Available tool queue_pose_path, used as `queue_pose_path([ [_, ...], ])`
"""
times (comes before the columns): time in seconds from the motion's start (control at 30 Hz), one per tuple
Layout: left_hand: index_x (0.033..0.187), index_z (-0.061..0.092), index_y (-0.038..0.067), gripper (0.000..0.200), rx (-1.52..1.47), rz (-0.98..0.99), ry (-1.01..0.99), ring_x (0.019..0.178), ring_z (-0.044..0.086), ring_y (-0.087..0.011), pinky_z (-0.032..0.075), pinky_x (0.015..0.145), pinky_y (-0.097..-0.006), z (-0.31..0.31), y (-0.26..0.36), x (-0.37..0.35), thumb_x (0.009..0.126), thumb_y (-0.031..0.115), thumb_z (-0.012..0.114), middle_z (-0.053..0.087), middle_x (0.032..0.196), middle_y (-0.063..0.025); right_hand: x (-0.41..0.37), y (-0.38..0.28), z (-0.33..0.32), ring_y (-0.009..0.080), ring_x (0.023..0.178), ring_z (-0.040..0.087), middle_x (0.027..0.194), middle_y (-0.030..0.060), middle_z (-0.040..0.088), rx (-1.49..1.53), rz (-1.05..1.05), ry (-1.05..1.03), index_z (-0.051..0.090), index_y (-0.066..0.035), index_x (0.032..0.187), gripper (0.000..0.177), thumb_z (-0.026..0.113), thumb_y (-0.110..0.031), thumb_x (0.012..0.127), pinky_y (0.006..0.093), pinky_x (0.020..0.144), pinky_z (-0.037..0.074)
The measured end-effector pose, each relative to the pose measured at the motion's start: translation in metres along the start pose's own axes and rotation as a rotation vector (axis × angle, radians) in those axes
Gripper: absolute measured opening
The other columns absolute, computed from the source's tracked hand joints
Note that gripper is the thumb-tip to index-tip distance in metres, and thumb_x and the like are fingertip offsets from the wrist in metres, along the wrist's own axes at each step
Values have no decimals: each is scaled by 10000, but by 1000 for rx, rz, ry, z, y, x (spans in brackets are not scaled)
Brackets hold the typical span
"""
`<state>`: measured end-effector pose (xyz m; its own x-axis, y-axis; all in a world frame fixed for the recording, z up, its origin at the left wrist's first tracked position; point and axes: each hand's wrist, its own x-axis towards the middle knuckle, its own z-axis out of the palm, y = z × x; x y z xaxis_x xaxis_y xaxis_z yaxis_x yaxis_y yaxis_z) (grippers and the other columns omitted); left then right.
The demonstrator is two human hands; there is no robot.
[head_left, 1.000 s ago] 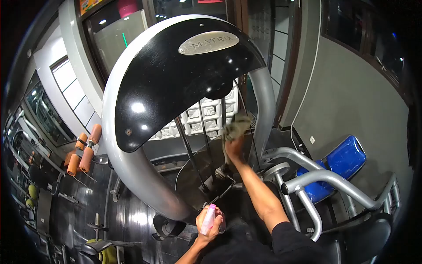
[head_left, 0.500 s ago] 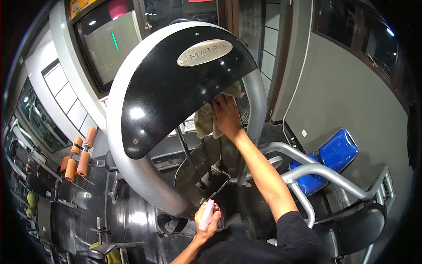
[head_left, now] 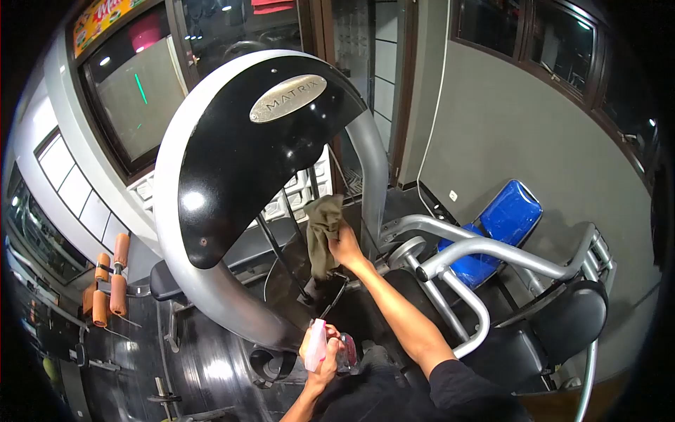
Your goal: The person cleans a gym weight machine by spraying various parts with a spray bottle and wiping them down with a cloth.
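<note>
My right hand [head_left: 344, 247] is closed on a bunched olive-brown cloth [head_left: 322, 243], which hangs in front of the dark upright rods inside the machine's curved frame. My left hand [head_left: 322, 355], lower and nearer to me, grips a spray bottle with a pink-white head [head_left: 316, 344]; part of its clear body shows beside the fingers. Above both hands is the machine's black cover [head_left: 239, 169] with an oval MATRIX plate [head_left: 288, 99]. A silver tube [head_left: 369, 176] of the frame curves down beyond my right hand.
To the right stand a blue chair [head_left: 510, 214], bent silver bars [head_left: 499, 247] and a black padded seat [head_left: 573, 320]. Orange foam rollers [head_left: 118, 294] are at the left. A grey wall [head_left: 506, 126] and glass doors lie behind.
My right hand and the cloth have come down from the cover's lower edge to a spot among the rods. The view has shifted, so the machine sits further left. My left hand still holds the bottle.
</note>
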<state>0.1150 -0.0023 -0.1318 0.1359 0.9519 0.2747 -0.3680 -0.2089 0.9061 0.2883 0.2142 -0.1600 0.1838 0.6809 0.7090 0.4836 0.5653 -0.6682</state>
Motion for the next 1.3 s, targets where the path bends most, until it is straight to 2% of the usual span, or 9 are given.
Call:
queue_pose_path([
  [0.13, 1026, 497, -30, 137, 168, 18, -111, 654, 559, -121, 477, 622, -261, 8, 2, 23, 914, 45, 518, 563, 896, -111, -30, -3, -32, 297, 1030, 594, 1054, 204, 624, -35, 288, 45, 532, 25, 1160, 332, 544, -42, 835, 351, 888, 443],
  [0.23, 1040, 528, -39, 187, 102, 72, -123, 681, 596, -105, 494, 623, -253, 30, 3, 57, 890, 58, 584, 615, 899, -99, -63, 46, -45, 227, 1055, 570, 1129, 135, 610, 86, 349, 320, 513, 30, 1205, 341, 508, -42, 872, 327, 940, 413],
  [0.43, 1094, 523, -42, 188, -14, 129, -54, 661, 605, -130, 492, 607, -258, 75, -19, 131, 943, 70, 520, 590, 913, -106, -88, -8, -125, 253, 1066, 565, 1139, 154, 604, 88, 690, 669, 533, 46, 1192, 312, 485, -62, 904, 344, 948, 409],
  [0.6, 939, 539, 38, 171, 124, 107, 10, 567, 490, -52, 480, 544, -237, 102, -37, 189, 932, 203, 584, 511, 699, 17, -106, 16, -146, 200, 1096, 507, 1198, 120, 541, 73, 663, 750, 481, 22, 1236, 320, 472, -123, 951, 322, 966, 374],
  [0.87, 928, 543, 22, 232, 115, 75, 88, 531, 514, -78, 462, 483, -238, 137, -63, 252, 899, 234, 632, 518, 676, -3, -52, 28, -138, 203, 1104, 506, 1185, 131, 546, 122, 727, 647, 488, 36, 1212, 327, 503, -158, 949, 321, 955, 386],
  [1.03, 952, 537, 8, 256, 155, 47, 114, 557, 556, -98, 467, 494, -243, 144, -69, 271, 888, 234, 640, 549, 717, -31, 19, 52, -128, 286, 1124, 525, 1196, 174, 557, -51, 692, 601, 502, 43, 1223, 379, 571, -101, 879, 370, 984, 373],
  [1.1, 978, 531, -2, 268, 174, 47, 129, 565, 569, -107, 477, 517, -247, 142, -68, 269, 889, 227, 637, 559, 731, -38, 59, 94, -118, 330, 1197, 471, 1253, 202, 506, 89, 265, 513, 475, 44, 1248, 433, 588, -81, 849, 395, 1025, 337],
  [1.17, 1004, 525, -8, 274, 163, 14, 104, 562, 574, -117, 484, 534, -253, 135, -76, 262, 894, 221, 627, 567, 755, -46, 119, 82, -108, 382, 1272, 390, 1330, 252, 427, -149, 19, 452, 444, 36, 1285, 487, 581, -43, 824, 412, 1066, 293],
  [1.3, 1010, 519, -10, 261, 112, 47, 93, 581, 584, -126, 488, 534, -264, 124, -80, 244, 904, 212, 607, 578, 785, -61, 216, 74, -92, 430, 1305, 330, 1397, 309, 316, -202, -79, 273, 366, 76, 1331, 632, 619, -52, 766, 448, 1092, 275],
])
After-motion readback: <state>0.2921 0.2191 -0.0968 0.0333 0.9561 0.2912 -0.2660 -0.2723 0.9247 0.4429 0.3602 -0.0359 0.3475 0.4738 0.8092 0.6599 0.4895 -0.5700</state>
